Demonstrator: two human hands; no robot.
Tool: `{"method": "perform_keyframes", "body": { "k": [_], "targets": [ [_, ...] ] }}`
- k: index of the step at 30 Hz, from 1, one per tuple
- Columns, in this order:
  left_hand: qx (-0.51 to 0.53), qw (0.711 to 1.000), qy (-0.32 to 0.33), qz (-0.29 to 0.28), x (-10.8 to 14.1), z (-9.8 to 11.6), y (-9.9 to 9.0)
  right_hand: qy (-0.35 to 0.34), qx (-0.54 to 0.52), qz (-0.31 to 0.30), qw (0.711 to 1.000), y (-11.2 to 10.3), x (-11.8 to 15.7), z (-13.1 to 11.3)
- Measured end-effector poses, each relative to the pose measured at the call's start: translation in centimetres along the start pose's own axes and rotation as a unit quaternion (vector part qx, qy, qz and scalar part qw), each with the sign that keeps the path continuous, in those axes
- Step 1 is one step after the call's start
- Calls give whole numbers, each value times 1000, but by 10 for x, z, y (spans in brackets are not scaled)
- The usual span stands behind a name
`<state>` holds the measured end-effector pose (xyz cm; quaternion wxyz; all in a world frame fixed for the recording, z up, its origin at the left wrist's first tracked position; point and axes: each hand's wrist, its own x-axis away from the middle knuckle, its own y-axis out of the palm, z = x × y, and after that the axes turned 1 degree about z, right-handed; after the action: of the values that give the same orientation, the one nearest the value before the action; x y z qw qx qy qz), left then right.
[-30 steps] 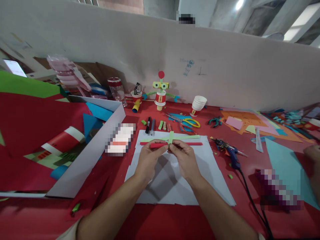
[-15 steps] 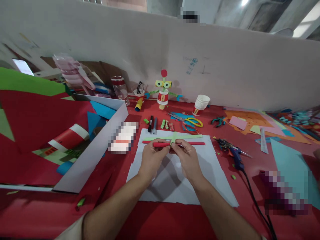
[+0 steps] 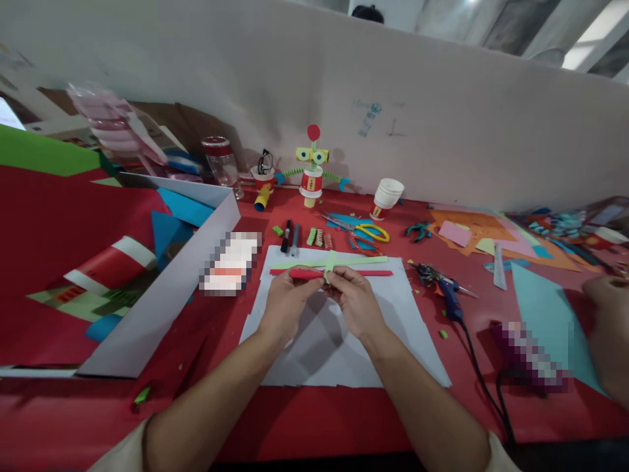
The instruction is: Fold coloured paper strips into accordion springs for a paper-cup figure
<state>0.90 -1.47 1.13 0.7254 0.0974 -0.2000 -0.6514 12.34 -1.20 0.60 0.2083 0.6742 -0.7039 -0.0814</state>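
Note:
Just above the white sheet (image 3: 407,334), my left hand (image 3: 287,303) pinches a red paper strip (image 3: 305,273). My right hand (image 3: 356,300) has its fingers closed on a light-green paper strip (image 3: 331,259) that stands up at the crossing with the red one. Both sets of fingertips meet there, and they hide the exact join. Behind the hands, another red strip (image 3: 381,273) and another light-green strip (image 3: 368,261) lie flat across the sheet.
A hot glue gun (image 3: 449,295) with a black cord lies right of the sheet. Scissors (image 3: 371,231), pens (image 3: 286,237) and a paper-cup robot (image 3: 311,180) are beyond it. A white-walled box (image 3: 162,295) stands left. Another person's hand (image 3: 609,308) is at the right edge.
The camera view has turned slightly to the right. My hands keep their pinch on the strips with little movement. Another person's hand has come further in at the right.

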Motion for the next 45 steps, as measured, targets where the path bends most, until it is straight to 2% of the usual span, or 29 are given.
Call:
{"method": "perform_keyframes", "body": {
  "k": [5, 9, 16, 25, 35, 45],
  "targets": [
    [-1, 1000, -7, 10, -1, -3, -2, -31, 44, 0, 999, 0, 2, 0],
    [-5, 1000, 1, 2, 0, -3, -3, -12, 13, -12, 1000, -1, 1, 0],
    [-7, 997, -25, -71, -5, 7, -9, 2, -23, -5, 1000, -5, -3, -4],
    [15, 996, -73, -57, -8, 3, -11, -11, 10, 13, 1000, -1, 0, -2],
    [-4, 996, -82, -40, -11, -1, -12, -68, 76, 3, 995, -3, 2, 8],
    [-11, 996, -63, -57, -15, 0, -14, -128, 138, -28, 982, -4, 3, 1]
  ]
}}
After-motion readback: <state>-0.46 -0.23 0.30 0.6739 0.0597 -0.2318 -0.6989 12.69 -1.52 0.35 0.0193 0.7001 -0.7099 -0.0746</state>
